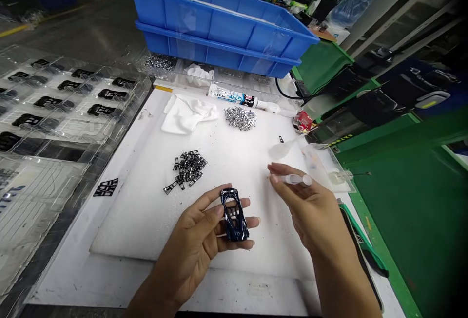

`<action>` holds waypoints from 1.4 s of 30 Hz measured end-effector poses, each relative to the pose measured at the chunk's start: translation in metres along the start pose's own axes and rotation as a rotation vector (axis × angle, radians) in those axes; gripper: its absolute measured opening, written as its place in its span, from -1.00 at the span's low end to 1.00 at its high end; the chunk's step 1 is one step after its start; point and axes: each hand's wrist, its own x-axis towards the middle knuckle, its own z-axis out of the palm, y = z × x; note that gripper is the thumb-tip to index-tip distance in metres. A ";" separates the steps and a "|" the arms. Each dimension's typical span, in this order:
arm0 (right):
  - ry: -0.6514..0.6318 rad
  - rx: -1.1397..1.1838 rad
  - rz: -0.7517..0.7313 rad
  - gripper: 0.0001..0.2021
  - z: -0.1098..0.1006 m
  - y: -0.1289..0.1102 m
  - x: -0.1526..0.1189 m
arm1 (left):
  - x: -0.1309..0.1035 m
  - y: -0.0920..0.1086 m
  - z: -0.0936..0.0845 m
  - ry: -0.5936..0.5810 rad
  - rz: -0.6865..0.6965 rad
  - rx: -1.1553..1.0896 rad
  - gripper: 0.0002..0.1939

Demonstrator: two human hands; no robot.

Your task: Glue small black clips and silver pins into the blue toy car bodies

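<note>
A small dark blue toy car shell (237, 228) rests in my left hand (204, 230), gripped between thumb and fingers above the white foam sheet (139, 220). To its right, my right hand (310, 201) pinches a thin translucent syringe-like tube (294, 179), its tip near the fingertips. Left of centre on the foam lies a pile of small black frames (190, 168). Farther back is a heap of small silvery parts (240, 118). One small black piece (281, 139) lies beside a translucent plastic item (280, 150).
Blue bins (219, 21) stand at the back. A crumpled white cloth (188, 113), a glue tube (234, 96) and a red object (302, 121) lie before them. Clear trays of black parts (66, 103) sit left. At right are a clear box (329, 164) and a green-handled tool (369, 250).
</note>
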 end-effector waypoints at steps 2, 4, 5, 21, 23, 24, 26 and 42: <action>0.034 0.064 -0.038 -0.57 0.001 -0.006 -0.001 | -0.001 0.002 0.001 0.004 -0.010 -0.012 -0.56; 0.071 0.144 -0.108 -0.64 0.004 -0.018 -0.004 | -0.001 0.003 0.001 0.008 -0.019 -0.021 -0.54; 0.064 0.181 -0.145 -0.68 0.007 -0.027 -0.007 | -0.002 0.003 0.000 0.010 -0.020 -0.023 -0.53; -0.247 0.729 0.134 -0.58 0.061 -0.051 -0.029 | 0.001 -0.001 -0.006 -0.052 0.002 -0.068 -0.68; -0.224 0.728 0.145 -0.57 0.063 -0.050 -0.029 | 0.001 -0.002 -0.007 -0.046 0.006 -0.053 -0.68; -0.217 0.730 0.147 -0.57 0.064 -0.050 -0.028 | 0.001 -0.002 -0.007 -0.043 0.007 -0.043 -0.68; -0.204 0.724 0.150 -0.55 0.066 -0.050 -0.028 | 0.002 -0.002 -0.008 -0.033 0.005 -0.026 -0.68; -0.150 0.723 0.040 -0.55 0.074 -0.047 -0.032 | -0.001 0.000 -0.003 0.027 -0.005 0.005 -0.69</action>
